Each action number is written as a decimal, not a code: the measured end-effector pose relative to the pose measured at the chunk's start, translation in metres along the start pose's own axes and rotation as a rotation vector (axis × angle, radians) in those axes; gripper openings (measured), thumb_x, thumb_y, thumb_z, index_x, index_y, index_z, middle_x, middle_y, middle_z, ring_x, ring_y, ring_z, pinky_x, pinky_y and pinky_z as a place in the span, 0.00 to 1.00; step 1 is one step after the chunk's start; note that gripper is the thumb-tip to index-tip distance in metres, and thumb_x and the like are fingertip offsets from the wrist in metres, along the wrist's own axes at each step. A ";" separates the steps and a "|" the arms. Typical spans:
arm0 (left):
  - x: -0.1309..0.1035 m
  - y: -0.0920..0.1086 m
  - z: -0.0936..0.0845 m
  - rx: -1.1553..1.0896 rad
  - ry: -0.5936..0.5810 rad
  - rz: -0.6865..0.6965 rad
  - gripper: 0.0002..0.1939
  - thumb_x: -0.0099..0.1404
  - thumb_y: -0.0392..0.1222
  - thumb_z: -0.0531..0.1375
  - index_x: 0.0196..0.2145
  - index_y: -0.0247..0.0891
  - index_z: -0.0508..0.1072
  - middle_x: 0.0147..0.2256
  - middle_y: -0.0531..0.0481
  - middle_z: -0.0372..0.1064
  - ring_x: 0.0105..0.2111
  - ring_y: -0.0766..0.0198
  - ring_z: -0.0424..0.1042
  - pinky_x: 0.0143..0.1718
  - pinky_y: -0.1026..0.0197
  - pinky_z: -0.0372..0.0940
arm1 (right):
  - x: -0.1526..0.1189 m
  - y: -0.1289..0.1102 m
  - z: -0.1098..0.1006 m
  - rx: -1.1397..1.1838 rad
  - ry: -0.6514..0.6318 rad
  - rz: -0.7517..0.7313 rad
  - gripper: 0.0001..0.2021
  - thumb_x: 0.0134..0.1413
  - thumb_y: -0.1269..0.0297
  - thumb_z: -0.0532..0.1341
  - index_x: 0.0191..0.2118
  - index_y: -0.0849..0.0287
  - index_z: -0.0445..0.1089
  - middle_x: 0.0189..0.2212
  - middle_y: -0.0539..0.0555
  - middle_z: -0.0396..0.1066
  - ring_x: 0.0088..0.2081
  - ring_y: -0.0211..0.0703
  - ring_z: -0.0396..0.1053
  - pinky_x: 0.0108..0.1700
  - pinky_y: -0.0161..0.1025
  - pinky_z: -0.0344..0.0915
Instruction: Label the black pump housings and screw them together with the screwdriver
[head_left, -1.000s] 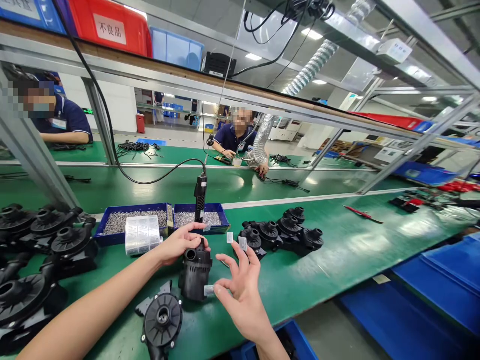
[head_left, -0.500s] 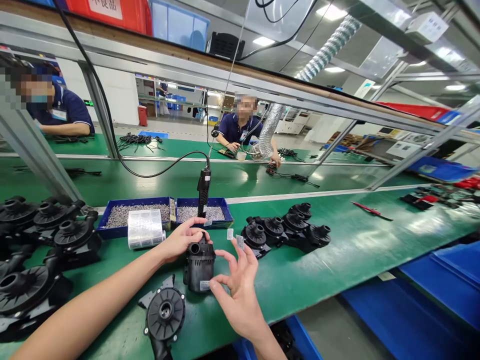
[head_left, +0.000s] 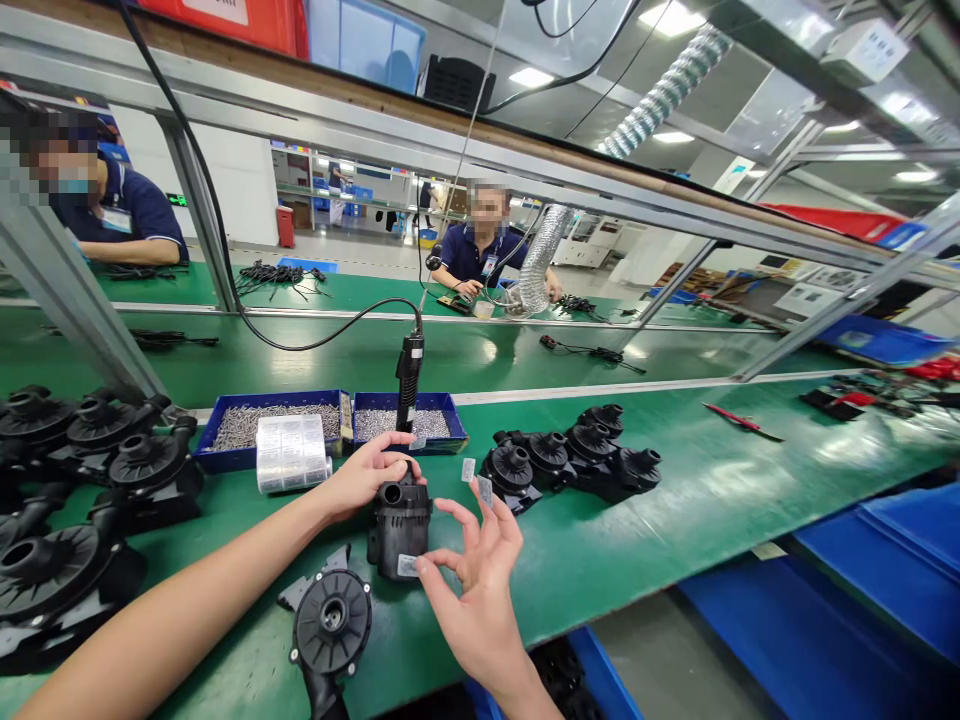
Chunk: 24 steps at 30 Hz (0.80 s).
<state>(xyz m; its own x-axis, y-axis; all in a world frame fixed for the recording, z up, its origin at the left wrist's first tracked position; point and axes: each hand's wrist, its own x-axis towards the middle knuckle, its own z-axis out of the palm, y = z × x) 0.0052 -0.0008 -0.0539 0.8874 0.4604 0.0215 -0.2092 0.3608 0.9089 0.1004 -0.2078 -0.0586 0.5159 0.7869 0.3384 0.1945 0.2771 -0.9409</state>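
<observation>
My left hand (head_left: 369,476) is closed on the top of a black pump (head_left: 397,522) standing upright on the green bench. A small label clings to its index fingertip (head_left: 417,443). My right hand (head_left: 480,585) pinches the right edge of a silver label (head_left: 407,566) lying against the pump's lower side. Two more labels, a pale one (head_left: 468,469) and a grey one (head_left: 485,491), stick to its raised fingertips. In front of the upright pump, another black pump (head_left: 331,620) lies with its round face up.
A label roll (head_left: 291,455) stands before two blue screw trays (head_left: 274,455). An electric screwdriver (head_left: 409,380) hangs over the right tray. Black pumps stand at left (head_left: 146,470) and right (head_left: 547,455). Red tweezers (head_left: 742,422) lie farther right. Co-workers sit across the bench.
My right hand has shifted slightly, and more of the label on the pump shows now. My left hand keeps its hold. Across the bench, a co-worker's hand has drawn back from a cable.
</observation>
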 end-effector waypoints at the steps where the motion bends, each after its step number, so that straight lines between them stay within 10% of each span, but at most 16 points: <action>1: 0.000 0.000 0.000 0.000 -0.002 0.000 0.37 0.63 0.54 0.78 0.59 0.39 0.65 0.40 0.44 0.78 0.45 0.51 0.80 0.46 0.54 0.71 | 0.000 0.000 0.000 -0.012 -0.002 -0.019 0.40 0.70 0.69 0.64 0.74 0.37 0.40 0.74 0.65 0.45 0.67 0.58 0.63 0.42 0.46 0.84; 10: 0.000 0.000 -0.001 0.004 -0.003 -0.008 0.38 0.61 0.57 0.78 0.57 0.38 0.66 0.41 0.43 0.78 0.43 0.52 0.80 0.46 0.54 0.71 | -0.002 -0.002 0.002 -0.143 -0.031 -0.303 0.41 0.71 0.78 0.61 0.76 0.36 0.43 0.78 0.61 0.34 0.69 0.58 0.62 0.39 0.46 0.87; 24: 0.000 0.003 0.003 -0.012 -0.004 -0.035 0.35 0.60 0.56 0.79 0.55 0.40 0.68 0.40 0.45 0.78 0.46 0.47 0.81 0.48 0.51 0.71 | -0.002 -0.013 0.004 -0.205 -0.036 -0.209 0.42 0.73 0.72 0.62 0.77 0.28 0.39 0.80 0.55 0.28 0.69 0.62 0.62 0.38 0.51 0.89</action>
<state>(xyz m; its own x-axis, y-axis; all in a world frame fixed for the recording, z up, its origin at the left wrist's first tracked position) 0.0057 -0.0021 -0.0501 0.8960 0.4440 -0.0082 -0.1831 0.3863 0.9040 0.0937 -0.2111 -0.0475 0.4176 0.7445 0.5209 0.4600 0.3212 -0.8278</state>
